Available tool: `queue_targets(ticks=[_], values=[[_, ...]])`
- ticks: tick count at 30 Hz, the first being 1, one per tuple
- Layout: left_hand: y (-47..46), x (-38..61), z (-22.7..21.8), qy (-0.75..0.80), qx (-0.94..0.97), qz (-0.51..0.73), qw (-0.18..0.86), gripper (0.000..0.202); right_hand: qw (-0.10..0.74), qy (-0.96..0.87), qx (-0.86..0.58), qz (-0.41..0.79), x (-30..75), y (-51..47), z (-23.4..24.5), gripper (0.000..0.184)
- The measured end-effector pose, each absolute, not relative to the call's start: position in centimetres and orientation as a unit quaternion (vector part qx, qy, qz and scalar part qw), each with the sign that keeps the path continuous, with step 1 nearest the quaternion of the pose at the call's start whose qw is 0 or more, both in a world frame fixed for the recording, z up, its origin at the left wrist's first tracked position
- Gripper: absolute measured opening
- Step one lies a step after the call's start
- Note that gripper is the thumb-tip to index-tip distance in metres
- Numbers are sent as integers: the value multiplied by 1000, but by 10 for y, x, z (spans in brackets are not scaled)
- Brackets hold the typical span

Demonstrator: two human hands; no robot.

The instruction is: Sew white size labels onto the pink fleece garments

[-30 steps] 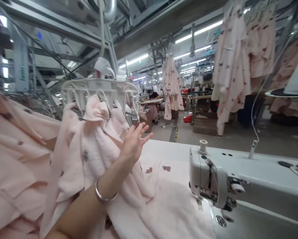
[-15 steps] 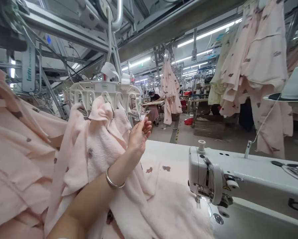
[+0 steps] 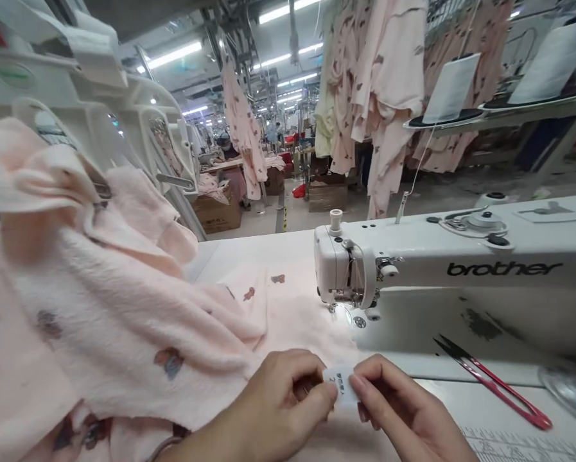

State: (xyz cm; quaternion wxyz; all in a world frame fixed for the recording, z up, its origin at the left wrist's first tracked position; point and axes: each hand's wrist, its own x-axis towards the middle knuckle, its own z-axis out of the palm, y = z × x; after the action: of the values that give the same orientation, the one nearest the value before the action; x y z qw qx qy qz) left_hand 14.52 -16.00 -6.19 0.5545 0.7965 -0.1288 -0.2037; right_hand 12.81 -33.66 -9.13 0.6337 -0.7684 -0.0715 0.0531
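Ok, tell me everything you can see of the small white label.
The label is a small white piece, fabric or paper, I can't tell which, with a column of dark characters and what looks like a 2 facing the camera. The left hand pinches its left end, the right hand its right, partly hiding both. Pink cloth shows beneath.

Cool white light is shed by ceiling tubes (image 3: pixel 172 57) — burnt out to bare strips. A brighter glow is thrown onto the pink fabric (image 3: pixel 307 314) beside the machine head (image 3: pixel 333 266). Distant detail is softened; the outer thread cone (image 3: pixel 545 69) is slanted by edge distortion.
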Motion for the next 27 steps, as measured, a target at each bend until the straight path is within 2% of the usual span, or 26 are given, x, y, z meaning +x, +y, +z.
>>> queue_targets(ticks=[3, 8, 19, 21, 23, 25, 27], values=[[-154, 152, -66, -126, 814, -125, 552, 16, 623, -51, -779, 41, 123, -330, -100, 35], [-152, 155, -73, -64, 738, -212, 638, 22, 619, -8, -785, 31, 117, -324, -99, 35], [-160, 156, -79, -13, 693, -278, 666, 29, 639, 12, -768, 48, 118, -323, -98, 35], [-159, 157, -75, -16, 712, -270, 648, 27, 624, 7, -780, 38, 117, -329, -102, 34], [-158, 164, -65, -42, 767, -213, 603, 23, 582, -9, -813, 5, 115, -338, -113, 28], [-159, 177, -57, -93, 847, -115, 511, 16, 504, -49, -860, -64, 113, -347, -130, 19], [-163, 196, -60, -142, 909, -40, 389, 11, 394, -124, -897, -157, 112, -352, -152, 19]])
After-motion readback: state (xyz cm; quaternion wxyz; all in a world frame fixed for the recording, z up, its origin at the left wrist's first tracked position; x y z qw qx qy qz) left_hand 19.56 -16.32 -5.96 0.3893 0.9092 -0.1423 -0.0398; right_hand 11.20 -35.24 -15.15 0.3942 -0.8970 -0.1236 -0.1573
